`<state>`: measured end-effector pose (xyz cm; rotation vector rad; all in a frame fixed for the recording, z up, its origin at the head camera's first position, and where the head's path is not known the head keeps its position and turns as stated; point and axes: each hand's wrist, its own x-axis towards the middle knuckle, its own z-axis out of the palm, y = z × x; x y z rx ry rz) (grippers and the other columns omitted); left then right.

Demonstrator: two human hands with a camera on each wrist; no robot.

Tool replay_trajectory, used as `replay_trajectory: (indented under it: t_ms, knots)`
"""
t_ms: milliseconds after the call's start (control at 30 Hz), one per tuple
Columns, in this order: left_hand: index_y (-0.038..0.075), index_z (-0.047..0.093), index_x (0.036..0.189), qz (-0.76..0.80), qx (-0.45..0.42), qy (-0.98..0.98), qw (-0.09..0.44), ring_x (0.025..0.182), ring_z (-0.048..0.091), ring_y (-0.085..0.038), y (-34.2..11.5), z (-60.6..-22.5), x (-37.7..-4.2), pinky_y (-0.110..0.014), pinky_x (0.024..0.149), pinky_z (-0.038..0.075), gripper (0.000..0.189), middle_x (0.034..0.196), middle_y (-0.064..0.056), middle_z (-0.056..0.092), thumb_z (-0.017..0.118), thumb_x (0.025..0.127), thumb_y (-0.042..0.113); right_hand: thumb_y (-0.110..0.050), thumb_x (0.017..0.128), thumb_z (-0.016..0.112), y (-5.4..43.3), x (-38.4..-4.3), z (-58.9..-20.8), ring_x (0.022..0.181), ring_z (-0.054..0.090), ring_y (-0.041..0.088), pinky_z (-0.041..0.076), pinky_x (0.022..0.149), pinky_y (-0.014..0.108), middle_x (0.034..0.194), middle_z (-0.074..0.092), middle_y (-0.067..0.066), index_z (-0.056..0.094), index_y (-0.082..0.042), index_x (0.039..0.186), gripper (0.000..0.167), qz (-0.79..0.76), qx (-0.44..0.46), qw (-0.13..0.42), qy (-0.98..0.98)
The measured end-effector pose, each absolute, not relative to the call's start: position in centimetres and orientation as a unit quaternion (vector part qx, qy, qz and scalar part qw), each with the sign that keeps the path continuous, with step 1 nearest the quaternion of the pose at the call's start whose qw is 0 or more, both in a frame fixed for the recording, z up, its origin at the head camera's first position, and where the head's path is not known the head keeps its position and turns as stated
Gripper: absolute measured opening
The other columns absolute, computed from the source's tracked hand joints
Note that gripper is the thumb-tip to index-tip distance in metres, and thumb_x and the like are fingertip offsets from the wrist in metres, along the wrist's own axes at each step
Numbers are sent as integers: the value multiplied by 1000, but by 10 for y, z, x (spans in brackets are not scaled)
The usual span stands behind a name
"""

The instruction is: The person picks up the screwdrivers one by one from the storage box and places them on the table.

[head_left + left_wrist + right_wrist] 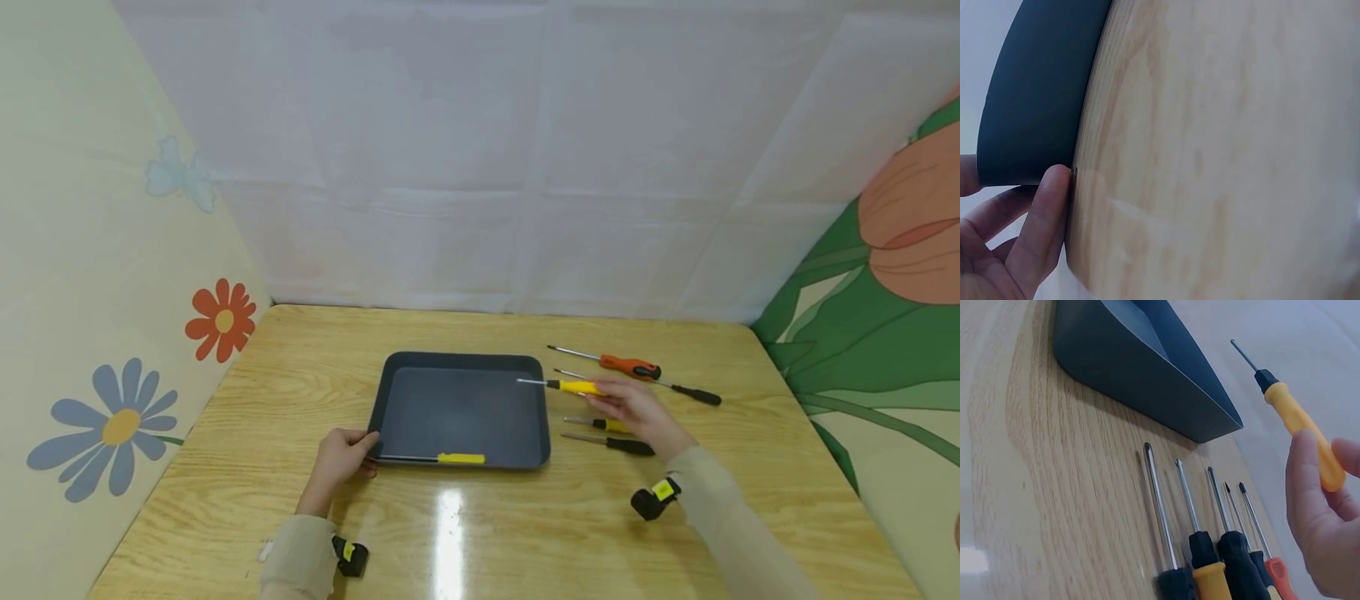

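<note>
My right hand pinches a yellow-handled screwdriver by its handle, its shaft pointing left over the right rim of a dark grey tray. In the right wrist view, thumb and fingers hold the end of that screwdriver's handle above the table. At the tray's near left corner, my left hand grips the rim; the left wrist view shows fingers on either side of the tray wall. Another yellow-handled screwdriver lies inside the tray along its near side.
Right of the tray lie several screwdrivers: an orange-and-black one, a black-handled one, a yellow-and-black one and another black-handled one. The wooden table meets a white cloth backdrop behind.
</note>
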<state>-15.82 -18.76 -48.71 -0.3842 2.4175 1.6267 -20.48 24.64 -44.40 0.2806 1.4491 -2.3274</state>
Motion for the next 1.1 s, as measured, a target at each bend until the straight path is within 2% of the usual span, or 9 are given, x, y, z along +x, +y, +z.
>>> replay_trajectory:
  t_ms: [433,733,967,1100]
  knots:
    - [-15,58,109,545,-125,823,104,51,62,-22,-188,-487,-158,-33,50,54,31,73,-16,64,54,89,8,6,91,45,271,-198,-440,77,65,18,52,73,23,85,64,9,69,-8,81,29,-844,104,180,494]
    - [-15,59,107,544,-126,823,100,51,62,-22,-187,-487,-158,-32,49,53,30,70,-14,63,55,88,8,5,91,46,289,-190,-438,79,65,19,52,77,26,87,63,6,69,-8,83,27,-856,124,162,475]
    - [-15,58,109,548,-127,821,98,52,62,-22,-187,-489,-158,-32,50,54,31,74,-16,64,55,89,8,3,92,46,304,-182,-441,80,64,18,52,76,26,87,64,4,69,-12,84,29,-852,117,146,489]
    - [-16,58,109,547,-126,821,99,52,62,-22,-188,-489,-158,-32,50,54,31,74,-17,64,55,89,8,3,92,46,313,-179,-442,81,65,18,50,82,28,87,66,5,69,-11,85,28,-858,119,141,479]
